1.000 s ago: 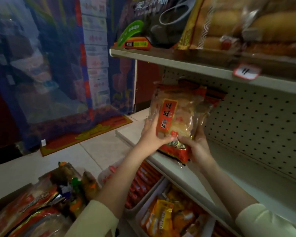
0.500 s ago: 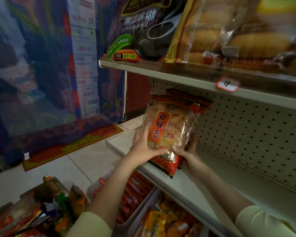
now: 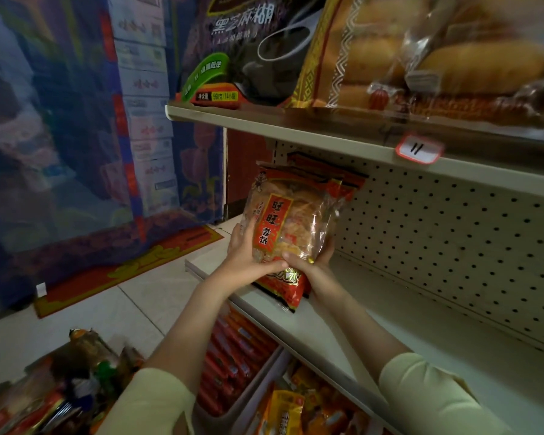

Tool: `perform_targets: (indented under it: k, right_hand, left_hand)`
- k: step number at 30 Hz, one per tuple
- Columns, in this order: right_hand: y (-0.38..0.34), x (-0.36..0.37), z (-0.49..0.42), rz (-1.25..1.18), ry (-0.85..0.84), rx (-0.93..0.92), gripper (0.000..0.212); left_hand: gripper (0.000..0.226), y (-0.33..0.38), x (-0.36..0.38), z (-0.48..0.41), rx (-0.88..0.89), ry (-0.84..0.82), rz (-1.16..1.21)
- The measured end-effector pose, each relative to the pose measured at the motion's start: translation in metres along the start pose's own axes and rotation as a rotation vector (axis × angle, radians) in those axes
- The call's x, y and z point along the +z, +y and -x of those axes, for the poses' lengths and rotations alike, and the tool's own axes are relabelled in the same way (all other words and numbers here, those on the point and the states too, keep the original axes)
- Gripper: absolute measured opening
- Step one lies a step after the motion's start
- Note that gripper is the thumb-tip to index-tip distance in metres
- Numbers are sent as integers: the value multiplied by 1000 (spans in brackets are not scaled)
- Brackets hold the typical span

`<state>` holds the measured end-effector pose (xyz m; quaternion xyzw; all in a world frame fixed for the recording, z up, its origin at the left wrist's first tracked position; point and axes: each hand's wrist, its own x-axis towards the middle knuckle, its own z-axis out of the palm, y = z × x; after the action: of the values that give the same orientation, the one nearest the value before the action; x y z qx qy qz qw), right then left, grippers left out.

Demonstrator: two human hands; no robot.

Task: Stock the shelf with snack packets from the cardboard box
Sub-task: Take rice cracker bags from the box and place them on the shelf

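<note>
Crinkly plastic rice-cracker packet (image 3: 291, 233) is standing on the shelf (image 3: 374, 312); left hand (image 3: 248, 255) and right hand (image 3: 308, 262) are clasping its lower sides. Likely light, slippery, crushable: hold edges gently.

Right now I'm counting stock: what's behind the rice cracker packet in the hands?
At least one more similar red packet stands behind the held packet, against the pegboard. How many is hidden.

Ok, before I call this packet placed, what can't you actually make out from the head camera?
- Box: cut off by the bottom-left edge and blurred; packets left cannot be counted.
- Packets behind the front packet: only their red tops show; their number is unclear.
- Right hand: fingers hidden behind the packet.
- Packet's bottom edge: overhangs the shelf lip; how much rests on it is unclear.
- Left hand: grip visible.
</note>
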<state>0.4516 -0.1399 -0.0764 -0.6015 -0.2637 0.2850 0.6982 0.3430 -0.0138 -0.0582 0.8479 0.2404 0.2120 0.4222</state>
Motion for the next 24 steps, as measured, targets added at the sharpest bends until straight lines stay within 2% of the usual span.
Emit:
perform_targets:
  k: [10, 12, 15, 18, 20, 21, 24]
  right_hand:
    - [-3, 12, 2, 78, 59, -50, 143]
    - [-9, 22, 7, 141, 144, -113, 135]
    - [-19, 40, 16, 392, 410, -244, 117]
    - [-27, 65, 41, 633, 555, -503, 87]
    - [-29, 87, 62, 688, 501, -726, 69]
    - [-22, 102, 70, 701, 412, -778, 63]
    - [1, 139, 80, 795, 65, -696, 48]
  left_hand:
    - [123, -2, -8, 1, -13, -43, -13]
    - [112, 0, -9, 5, -11, -37, -35]
    - [77, 6, -14, 16, 42, 54, -42]
    - [56, 4, -27, 36, 65, 203, -54]
    - [50, -1, -38, 53, 90, 279, -112]
    - [45, -7, -47, 65, 98, 317, -157]
    - [34, -23, -73, 99, 64, 380, -241]
